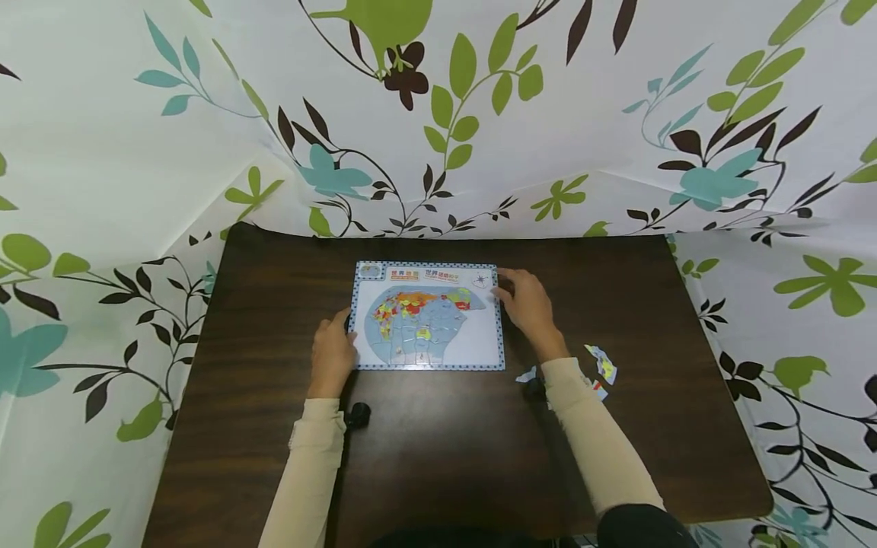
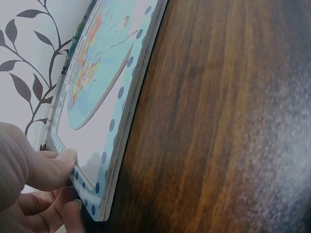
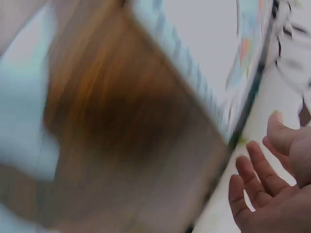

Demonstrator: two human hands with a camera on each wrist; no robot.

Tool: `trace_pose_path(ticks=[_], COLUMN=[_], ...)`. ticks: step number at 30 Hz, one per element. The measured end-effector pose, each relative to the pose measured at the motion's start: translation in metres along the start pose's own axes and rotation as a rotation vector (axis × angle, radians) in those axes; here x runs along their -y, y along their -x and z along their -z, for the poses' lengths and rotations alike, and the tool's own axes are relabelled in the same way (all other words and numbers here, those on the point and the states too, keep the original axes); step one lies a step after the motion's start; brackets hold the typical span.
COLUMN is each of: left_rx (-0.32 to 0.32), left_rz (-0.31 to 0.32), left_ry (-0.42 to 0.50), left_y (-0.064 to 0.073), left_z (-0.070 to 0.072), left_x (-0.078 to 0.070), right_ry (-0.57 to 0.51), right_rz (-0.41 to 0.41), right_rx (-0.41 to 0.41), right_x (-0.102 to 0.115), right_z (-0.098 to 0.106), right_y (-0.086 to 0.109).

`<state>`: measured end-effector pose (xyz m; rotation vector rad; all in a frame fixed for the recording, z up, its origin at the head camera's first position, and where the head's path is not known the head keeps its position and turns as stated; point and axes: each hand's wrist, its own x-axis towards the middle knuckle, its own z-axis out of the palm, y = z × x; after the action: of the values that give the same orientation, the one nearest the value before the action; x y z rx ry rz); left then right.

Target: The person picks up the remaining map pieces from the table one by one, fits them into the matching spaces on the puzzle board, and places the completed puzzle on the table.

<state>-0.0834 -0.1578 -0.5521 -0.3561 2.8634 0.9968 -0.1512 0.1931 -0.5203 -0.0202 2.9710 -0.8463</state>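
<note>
L hand pinches puzzle board, R hand nearby w/ fingers apart; board best held level lest fitted pcs slip.

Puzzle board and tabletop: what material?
Puzzle board: probably wood or fibreboard, smooth printed face; its thick greyish edge shows in the left wrist view. Tabletop: wood or laminate, seemingly semi-gloss, judging by brown grain and soft reflection.
</note>
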Motion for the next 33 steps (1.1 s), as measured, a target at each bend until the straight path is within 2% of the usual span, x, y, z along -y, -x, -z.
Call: trace_pose_path(ticks=[7,11,14,20,23,28,30,33], left_rx=[0.001,0.015,0.017,0.014,0.014,0.013,0.017,0.018], left_rz=[0.017,0.001,-0.006,-0.004,-0.007,-0.003,0.004,0.01], left_ry=[0.002,0.005,0.003,-0.007,-0.005,-0.001,-0.004,-0.007], left_y=[0.002,0.003,0.002,0.002,0.003,0.001,0.001,0.001], left_z=[0.005,0.004,0.003,0.003,0.002,0.001,0.001,0.002], left_x=[0.005,0.004,0.002,-0.001,-0.001,0.0,-0.001,-0.002], right_ry=[-0.003,0.07,0.151,0.234,0.247,0.225,0.215,0.175], right_rz=[-0.144,-0.213,-0.258,-0.33,-0.352,-0.346,-0.344,-0.352], right_rx=[0.089,0.096,0.089,0.051,-0.036,-0.197,-0.211,-0.191], right_x=[-0.047,-0.08,-0.102,-0.124,-0.128,-0.131,-0.131,-0.126], right_z=[0.049,0.07,0.077,0.068,0.058,0.046,0.045,0.048], right_y=[0.017,0.049,0.078,0.127,0.141,0.15,0.149,0.143])
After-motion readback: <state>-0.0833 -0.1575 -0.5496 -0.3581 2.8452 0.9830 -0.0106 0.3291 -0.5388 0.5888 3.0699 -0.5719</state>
